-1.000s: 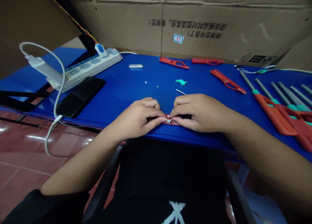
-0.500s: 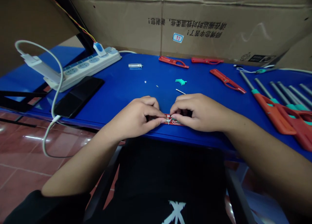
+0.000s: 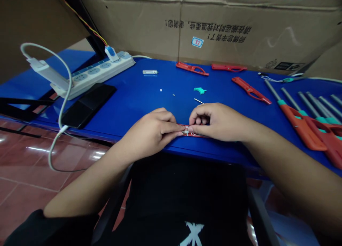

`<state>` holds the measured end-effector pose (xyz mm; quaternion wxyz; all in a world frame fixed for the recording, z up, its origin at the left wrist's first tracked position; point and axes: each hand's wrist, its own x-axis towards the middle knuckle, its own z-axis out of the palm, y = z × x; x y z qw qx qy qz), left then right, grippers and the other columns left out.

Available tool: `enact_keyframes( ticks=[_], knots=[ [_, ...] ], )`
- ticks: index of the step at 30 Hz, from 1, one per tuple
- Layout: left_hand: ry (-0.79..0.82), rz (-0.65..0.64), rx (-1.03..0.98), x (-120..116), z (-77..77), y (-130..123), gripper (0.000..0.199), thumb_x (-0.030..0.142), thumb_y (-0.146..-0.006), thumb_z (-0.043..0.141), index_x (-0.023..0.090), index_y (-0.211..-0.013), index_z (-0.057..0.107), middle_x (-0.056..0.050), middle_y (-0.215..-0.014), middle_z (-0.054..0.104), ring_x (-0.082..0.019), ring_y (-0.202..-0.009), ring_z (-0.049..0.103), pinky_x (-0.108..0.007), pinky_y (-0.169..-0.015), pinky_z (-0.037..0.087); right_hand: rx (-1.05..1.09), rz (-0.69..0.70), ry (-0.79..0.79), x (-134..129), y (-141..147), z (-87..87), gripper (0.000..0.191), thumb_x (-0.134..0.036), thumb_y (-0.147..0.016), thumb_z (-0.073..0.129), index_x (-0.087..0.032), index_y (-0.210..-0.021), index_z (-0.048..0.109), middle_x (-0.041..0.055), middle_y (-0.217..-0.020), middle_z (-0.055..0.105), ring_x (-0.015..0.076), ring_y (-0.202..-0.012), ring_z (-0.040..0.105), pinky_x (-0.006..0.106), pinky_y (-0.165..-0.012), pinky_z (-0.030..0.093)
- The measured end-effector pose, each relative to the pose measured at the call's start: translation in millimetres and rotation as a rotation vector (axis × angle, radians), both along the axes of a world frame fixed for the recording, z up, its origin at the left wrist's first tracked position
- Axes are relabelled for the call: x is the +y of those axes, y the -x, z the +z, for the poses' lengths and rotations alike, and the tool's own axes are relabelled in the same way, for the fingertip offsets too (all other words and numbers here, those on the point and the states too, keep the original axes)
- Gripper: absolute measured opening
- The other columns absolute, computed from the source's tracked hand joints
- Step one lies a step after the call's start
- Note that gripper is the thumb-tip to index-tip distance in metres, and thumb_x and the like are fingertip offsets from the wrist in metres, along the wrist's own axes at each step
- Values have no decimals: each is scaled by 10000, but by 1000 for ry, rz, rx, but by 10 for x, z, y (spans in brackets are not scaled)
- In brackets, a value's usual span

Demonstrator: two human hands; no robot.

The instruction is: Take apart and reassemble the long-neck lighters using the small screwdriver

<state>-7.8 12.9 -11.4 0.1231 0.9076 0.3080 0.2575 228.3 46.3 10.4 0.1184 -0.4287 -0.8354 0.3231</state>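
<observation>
Both hands work at the table's front edge, on a red plastic lighter shell [image 3: 196, 134] lying lengthwise with thin wires in it. My left hand [image 3: 148, 133] pinches its left end, around a small metal part [image 3: 185, 132]. My right hand [image 3: 219, 123] grips the same shell from the right, with fingers curled over it and hiding most of it. Beyond my fingertips lie a thin metal pin [image 3: 198, 101] and a teal plastic trigger piece [image 3: 200, 90]. Further left are tiny metal bits [image 3: 160, 90] and a clear tube [image 3: 150, 72].
Red lighter shells [image 3: 251, 90] lie along the blue table [image 3: 128, 110], with long-nozzled red lighters [image 3: 301, 126] stacked at right. At left are a power strip [image 3: 93, 75], a black phone [image 3: 89, 105] and a white cable [image 3: 61, 96]. Cardboard [image 3: 208, 25] stands behind.
My fingertips have closed in on the metal part at the shell's left end, and my right hand has shifted slightly. The view has moved a little.
</observation>
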Motion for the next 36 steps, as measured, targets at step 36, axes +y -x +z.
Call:
enact_keyframes(
  ticks=[36],
  knots=[
    [95, 34, -34, -81, 52, 219, 150, 237, -947, 618, 202, -1012, 748, -30, -907, 687, -153, -876, 598, -307, -822, 488, -122, 270, -677, -357, 55, -53, 199, -251, -946, 566, -157, -1000, 734, 77, -947, 684, 231, -907, 587, 435, -880, 433]
  ],
)
